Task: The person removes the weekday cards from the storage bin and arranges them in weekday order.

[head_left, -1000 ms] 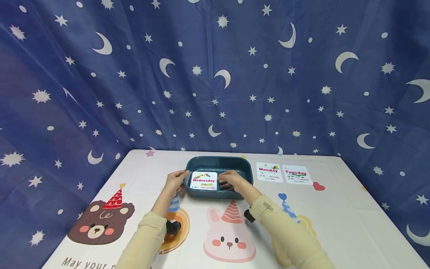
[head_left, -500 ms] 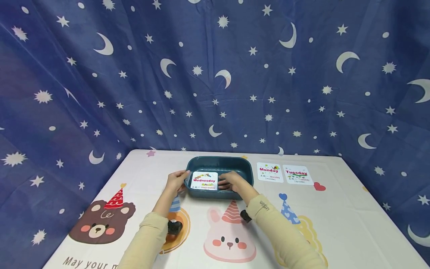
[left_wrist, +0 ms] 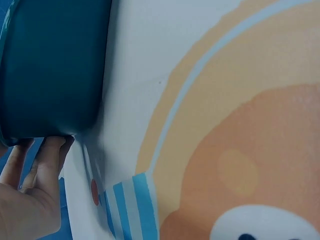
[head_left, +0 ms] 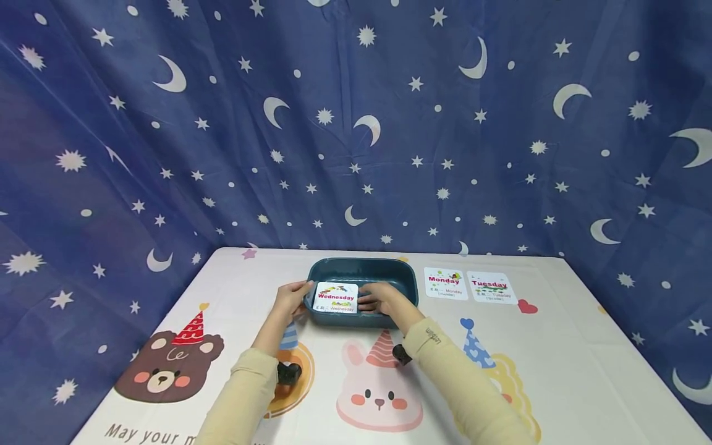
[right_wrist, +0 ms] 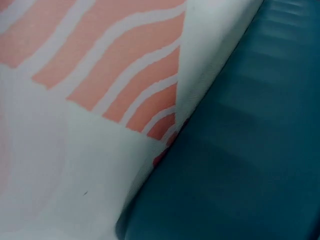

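Observation:
My left hand (head_left: 292,300) holds the left end of a dark teal plastic basin (head_left: 363,267), thumb by the rim. In the left wrist view its fingers (left_wrist: 48,162) lie against the outside of the basin wall (left_wrist: 55,70). Inside the basin a white card (head_left: 335,298) printed "Wednesday" faces up at the left. My right hand (head_left: 384,298) reaches in over the near rim, bent fingertips right at the card's right edge; I cannot tell whether they pinch it. The right wrist view shows only the basin's outer wall (right_wrist: 235,165) and the cloth, with no fingers.
Two more cards, a "Monday" card (head_left: 446,284) and a "Tuesday" card (head_left: 492,288), lie side by side to the right of the basin. A white tablecloth (head_left: 584,371) with cartoon animals covers the table. Behind it hangs a blue curtain (head_left: 356,148) with moons and stars.
My right hand and forearm have shifted slightly left within the basin, and the Wednesday card has slid a touch left. The left hand keeps its place on the basin.

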A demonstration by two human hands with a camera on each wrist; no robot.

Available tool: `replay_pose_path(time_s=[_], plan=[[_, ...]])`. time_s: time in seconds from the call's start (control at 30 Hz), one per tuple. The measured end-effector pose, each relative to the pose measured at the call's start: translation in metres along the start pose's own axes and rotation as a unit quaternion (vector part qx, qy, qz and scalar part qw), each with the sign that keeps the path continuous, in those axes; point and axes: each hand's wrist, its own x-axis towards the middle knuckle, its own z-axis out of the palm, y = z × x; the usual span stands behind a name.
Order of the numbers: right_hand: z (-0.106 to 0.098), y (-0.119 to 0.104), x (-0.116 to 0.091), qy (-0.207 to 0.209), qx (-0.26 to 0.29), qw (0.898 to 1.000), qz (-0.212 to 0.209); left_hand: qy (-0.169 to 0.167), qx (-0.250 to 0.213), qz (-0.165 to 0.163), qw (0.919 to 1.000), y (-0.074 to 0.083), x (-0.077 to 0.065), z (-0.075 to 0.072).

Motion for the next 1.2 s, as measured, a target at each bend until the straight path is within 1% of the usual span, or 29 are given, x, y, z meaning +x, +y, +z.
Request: replay_pose_path(time_s=[0.03, 0.07, 0.13, 0.17, 0.27, 0.3, 0.33, 0.37, 0.4, 0.43, 0.5, 0.53, 0.57, 0.67, 0.73, 0.8, 0.87, 0.93, 1.0, 1.1, 1.2], plan=[[0.0, 0.001, 0.005, 0.003, 0.009, 1.0, 0.008, -0.001, -0.002, 0.0, 1.0, -0.001, 0.001, 0.0], [-0.003, 0.008, 0.022, -0.006, 0.02, 1.0, 0.005, -0.002, -0.001, -0.001, 1.0, -0.001, 0.002, -0.001], [-0.004, 0.016, 0.043, -0.013, 0.039, 0.999, 0.012, -0.003, 0.004, -0.009, 0.9999, -0.001, 0.001, -0.002], [-0.007, 0.024, 0.061, -0.023, 0.049, 0.999, 0.008, -0.001, 0.005, -0.011, 0.9999, -0.001, 0.0, -0.004], [-0.01, 0.037, 0.095, -0.029, 0.063, 0.998, 0.015, -0.001, 0.008, -0.014, 0.9999, 0.0, -0.002, -0.007], [-0.008, 0.039, 0.099, -0.02, 0.065, 0.997, 0.018, 0.001, 0.008, -0.012, 0.9999, 0.0, -0.002, -0.008], [-0.007, 0.037, 0.094, -0.015, 0.071, 0.997, 0.015, 0.001, 0.008, -0.012, 0.9999, 0.0, -0.003, -0.008], [-0.009, 0.041, 0.105, -0.018, 0.077, 0.997, 0.013, 0.001, 0.008, -0.011, 0.9999, 0.0, -0.003, -0.008], [-0.009, 0.042, 0.108, -0.012, 0.084, 0.996, 0.016, 0.0, 0.007, -0.009, 0.9999, 0.001, -0.003, -0.008], [-0.012, 0.045, 0.115, -0.016, 0.094, 0.995, 0.013, -0.002, 0.009, -0.007, 0.9999, 0.0, -0.002, -0.008], [-0.016, 0.047, 0.12, -0.03, 0.116, 0.993, 0.007, -0.004, 0.009, -0.004, 0.9999, 0.0, -0.002, -0.007], [-0.016, 0.045, 0.114, -0.031, 0.112, 0.993, 0.0, -0.004, 0.01, -0.003, 0.9999, 0.0, -0.002, -0.006], [-0.015, 0.046, 0.119, -0.028, 0.101, 0.994, -0.005, -0.003, 0.012, -0.002, 0.9999, -0.001, -0.002, -0.006], [-0.002, 0.024, 0.068, 0.005, 0.051, 0.998, -0.027, -0.002, 0.013, 0.002, 0.9999, -0.002, -0.001, -0.004], [0.008, 0.009, 0.034, 0.033, 0.017, 0.999, -0.036, -0.002, 0.015, 0.002, 0.9999, -0.002, 0.0, -0.003], [0.014, -0.001, 0.01, 0.045, 0.011, 0.998, -0.038, -0.004, 0.013, 0.0, 0.9999, -0.003, 0.001, -0.003], [0.017, -0.008, -0.009, 0.045, 0.016, 0.998, -0.044, -0.004, 0.012, -0.001, 0.9999, -0.003, 0.001, -0.003], [0.018, -0.009, -0.014, 0.05, 0.016, 0.997, -0.059, -0.002, 0.009, -0.003, 1.0, -0.003, 0.002, -0.003], [0.019, -0.005, -0.009, 0.055, 0.014, 0.995, -0.08, -0.001, 0.008, -0.003, 1.0, -0.004, 0.002, -0.003], [0.02, 0.003, 0.004, 0.06, 0.013, 0.993, -0.105, -0.002, 0.003, 0.0, 1.0, -0.004, 0.004, -0.002], [0.025, 0.001, 0.004, 0.068, 0.003, 0.992, -0.107, -0.001, 0.0, -0.001, 1.0, -0.004, 0.005, -0.001]])
